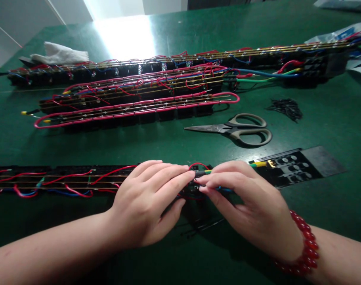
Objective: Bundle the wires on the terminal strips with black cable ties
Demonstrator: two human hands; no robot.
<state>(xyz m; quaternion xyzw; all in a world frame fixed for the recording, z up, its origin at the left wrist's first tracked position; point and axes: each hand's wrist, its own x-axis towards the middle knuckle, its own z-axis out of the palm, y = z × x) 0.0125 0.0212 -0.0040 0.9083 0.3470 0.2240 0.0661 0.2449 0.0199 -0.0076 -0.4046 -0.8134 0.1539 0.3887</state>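
A long black strip [76,180] with brass rods and red and blue wires runs across the front of the table. My left hand [150,198] is laid over its right part, fingers across the top and thumb along the near side, gripping it. The left index fingertip touches a black-sleeved end of a yellow-green wire [260,164]. Close beside it, my right hand [248,206] has thumb and index finger nearly together in a pinch at the wires. Whatever is between those fingertips is too small to make out. The strip's right end is a flat black plate [290,168].
Scissors [228,128] lie behind my hands, with a pile of small black pieces [285,109] to their right. Farther back are more wired strips [132,107], a white cloth [60,53] and plastic bags [337,33]. Thin black ties [204,226] lie in front of the strip.
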